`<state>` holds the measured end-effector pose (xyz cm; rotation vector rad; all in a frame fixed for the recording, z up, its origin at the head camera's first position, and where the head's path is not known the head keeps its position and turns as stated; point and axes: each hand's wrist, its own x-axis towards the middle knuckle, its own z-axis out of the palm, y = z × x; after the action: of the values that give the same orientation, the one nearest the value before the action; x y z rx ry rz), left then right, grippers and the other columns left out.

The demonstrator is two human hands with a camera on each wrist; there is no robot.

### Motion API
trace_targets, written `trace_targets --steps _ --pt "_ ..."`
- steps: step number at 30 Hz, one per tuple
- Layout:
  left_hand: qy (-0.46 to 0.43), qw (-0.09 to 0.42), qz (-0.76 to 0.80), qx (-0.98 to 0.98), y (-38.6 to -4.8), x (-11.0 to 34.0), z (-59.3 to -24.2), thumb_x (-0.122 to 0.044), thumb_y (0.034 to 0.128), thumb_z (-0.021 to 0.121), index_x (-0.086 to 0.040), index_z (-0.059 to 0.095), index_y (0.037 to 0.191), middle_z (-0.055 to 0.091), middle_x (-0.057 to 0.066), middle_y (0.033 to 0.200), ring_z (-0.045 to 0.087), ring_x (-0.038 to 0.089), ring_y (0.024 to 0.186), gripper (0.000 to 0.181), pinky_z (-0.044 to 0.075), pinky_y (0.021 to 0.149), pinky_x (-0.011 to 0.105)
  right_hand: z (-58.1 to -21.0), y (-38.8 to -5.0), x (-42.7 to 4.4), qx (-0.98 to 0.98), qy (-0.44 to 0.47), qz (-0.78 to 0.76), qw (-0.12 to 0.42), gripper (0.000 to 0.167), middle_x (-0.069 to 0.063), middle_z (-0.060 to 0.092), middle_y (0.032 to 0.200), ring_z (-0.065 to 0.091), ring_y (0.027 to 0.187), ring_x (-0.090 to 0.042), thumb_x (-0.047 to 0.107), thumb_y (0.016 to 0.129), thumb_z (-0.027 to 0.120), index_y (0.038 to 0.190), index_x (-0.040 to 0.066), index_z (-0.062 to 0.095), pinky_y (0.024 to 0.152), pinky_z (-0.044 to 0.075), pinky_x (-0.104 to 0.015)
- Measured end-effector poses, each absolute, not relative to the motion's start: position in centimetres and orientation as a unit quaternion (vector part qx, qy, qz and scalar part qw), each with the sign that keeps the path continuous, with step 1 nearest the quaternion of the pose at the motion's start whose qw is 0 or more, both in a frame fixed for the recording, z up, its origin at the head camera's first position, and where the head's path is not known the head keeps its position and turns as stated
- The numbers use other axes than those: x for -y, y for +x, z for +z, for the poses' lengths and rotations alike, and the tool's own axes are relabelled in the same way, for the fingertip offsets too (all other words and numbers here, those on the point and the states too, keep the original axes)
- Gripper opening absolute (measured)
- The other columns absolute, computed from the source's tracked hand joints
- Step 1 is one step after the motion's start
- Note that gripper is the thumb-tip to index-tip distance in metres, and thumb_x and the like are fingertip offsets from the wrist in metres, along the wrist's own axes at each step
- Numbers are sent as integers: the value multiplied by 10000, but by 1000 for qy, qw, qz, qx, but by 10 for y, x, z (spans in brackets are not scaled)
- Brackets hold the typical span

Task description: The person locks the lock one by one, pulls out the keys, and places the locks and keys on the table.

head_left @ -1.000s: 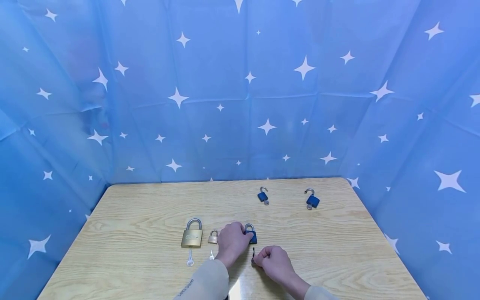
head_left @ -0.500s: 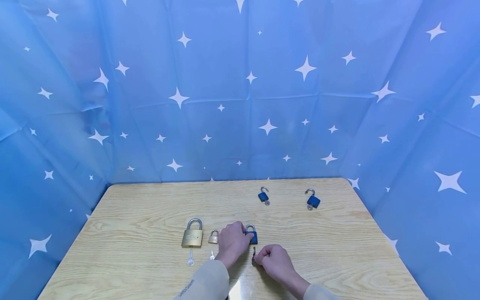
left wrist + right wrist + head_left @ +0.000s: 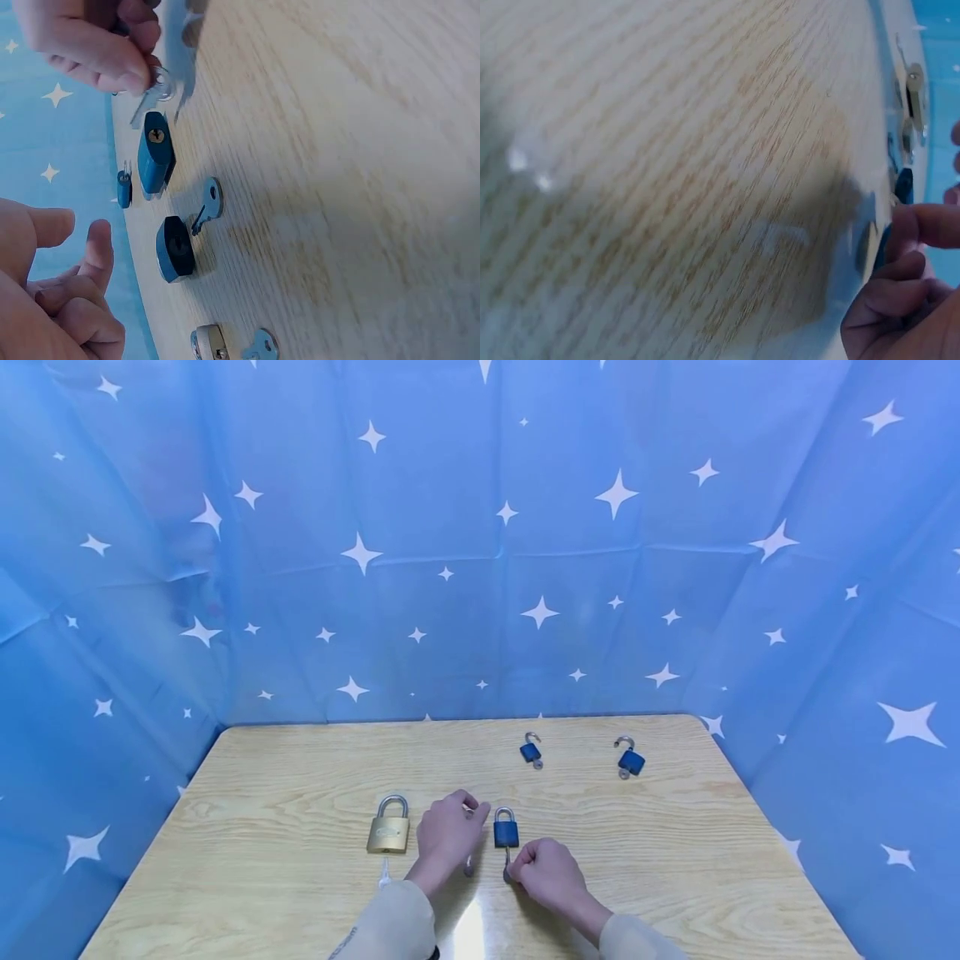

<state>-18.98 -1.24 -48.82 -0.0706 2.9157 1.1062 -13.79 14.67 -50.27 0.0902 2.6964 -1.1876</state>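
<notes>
A blue padlock [image 3: 506, 833] with a closed shackle lies on the table between the two hands. Just below it, my right hand [image 3: 552, 874] pinches a small key [image 3: 507, 867] by its head. In the left wrist view the key's blade lies near the padlock's keyhole [image 3: 156, 136], a small gap apart. My left hand [image 3: 452, 831] hovers left of the blue padlock, touching nothing visible, its thumb and forefinger apart. Beneath it a dark padlock [image 3: 175, 247] and its key [image 3: 213, 199] show in the left wrist view, mostly hidden from the head view.
A large brass padlock [image 3: 388, 834] with its key [image 3: 385, 871] lies at the left. A small brass padlock [image 3: 210, 342] is hidden by the left hand in the head view. Farther back lie two blue padlocks [image 3: 531, 752] with raised shackles and keys inserted.
My left hand has let go of the blue padlock and shifted left, over the small brass one. The right hand's key has come slightly up, nearer the blue padlock's bottom.
</notes>
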Motion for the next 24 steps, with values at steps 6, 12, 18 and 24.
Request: trace_targets --steps 6,12,18,24 --pt "-18 16 373 -927 -187 16 -487 -443 910 626 -189 691 907 685 -38 738 544 112 564 262 388 511 284 -505 -141 -146 -921 23 -379 89 194 57 581 630 498 602 -113 227 776 721 628 141 630 552 364 -264" --pt "-21 29 380 -924 -185 15 -489 -437 912 625 -199 694 925 721 -30 805 576 103 604 249 405 535 279 -507 -143 -146 -929 19 -359 89 214 70 562 598 494 560 -107 233 779 719 612 159 607 515 360 -264" --pt "-19 29 379 -925 -184 14 -491 -386 912 638 -179 686 914 696 -35 773 563 117 610 213 391 528 292 -508 -146 -147 -935 5 -341 92 235 70 558 599 488 550 -110 249 785 732 616 164 594 498 356 -268" --pt "-24 28 381 -924 -183 15 -493 -387 904 648 -181 680 900 679 -42 749 551 121 607 209 388 536 292 -506 -147 -148 -938 8 -333 97 217 65 555 604 490 557 -117 236 781 730 623 164 600 496 359 -274"
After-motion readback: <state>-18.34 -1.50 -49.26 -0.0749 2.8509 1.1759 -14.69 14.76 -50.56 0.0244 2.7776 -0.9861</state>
